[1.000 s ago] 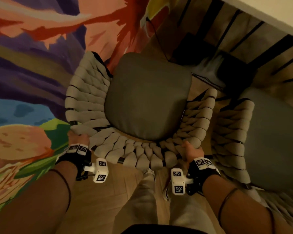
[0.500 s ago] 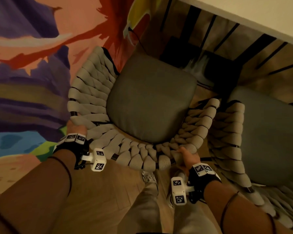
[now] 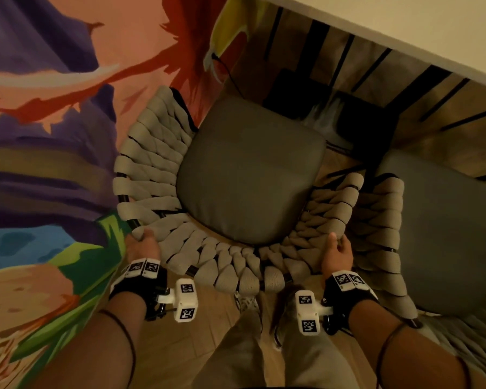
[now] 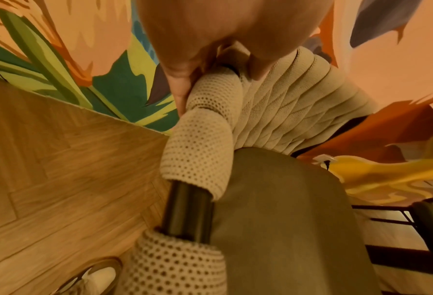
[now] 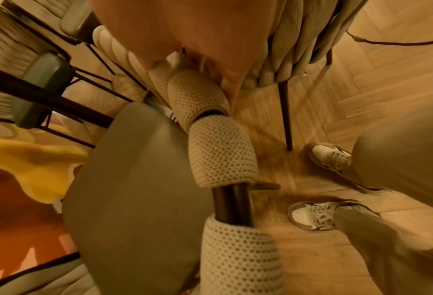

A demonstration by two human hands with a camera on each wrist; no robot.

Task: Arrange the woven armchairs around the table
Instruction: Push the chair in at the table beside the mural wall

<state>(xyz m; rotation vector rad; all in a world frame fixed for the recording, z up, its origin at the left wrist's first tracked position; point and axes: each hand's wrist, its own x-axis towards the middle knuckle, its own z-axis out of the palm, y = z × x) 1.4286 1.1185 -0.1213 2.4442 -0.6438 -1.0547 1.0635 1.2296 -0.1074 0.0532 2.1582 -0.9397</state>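
A woven armchair [image 3: 152, 175] with beige bands and a grey seat cushion [image 3: 250, 175] stands right in front of me, facing the white table [image 3: 404, 32] at the upper right. My left hand [image 3: 141, 241] grips the back rim at its left corner, fingers curled round a woven band [image 4: 210, 95]. On the right side my right hand [image 3: 335, 247] holds the rim, thumb on top; its wrist view shows the fingers wrapped round the mesh band [image 5: 197, 93]. A second woven armchair [image 3: 382, 234] stands close against the first one's right arm.
A colourful rug [image 3: 54, 136] lies to the left, its edge under the chair. The table's dark frame [image 3: 357, 119] and a black cable [image 3: 230, 77] are beyond the seat. My shoes [image 5: 313, 216] stand on herringbone wood floor [image 4: 46, 179] behind the chair.
The chair and both hands have moved forward, nearer the table's edge. My right hand has slid a little further round the rim's right side, and its thumb now shows on top.
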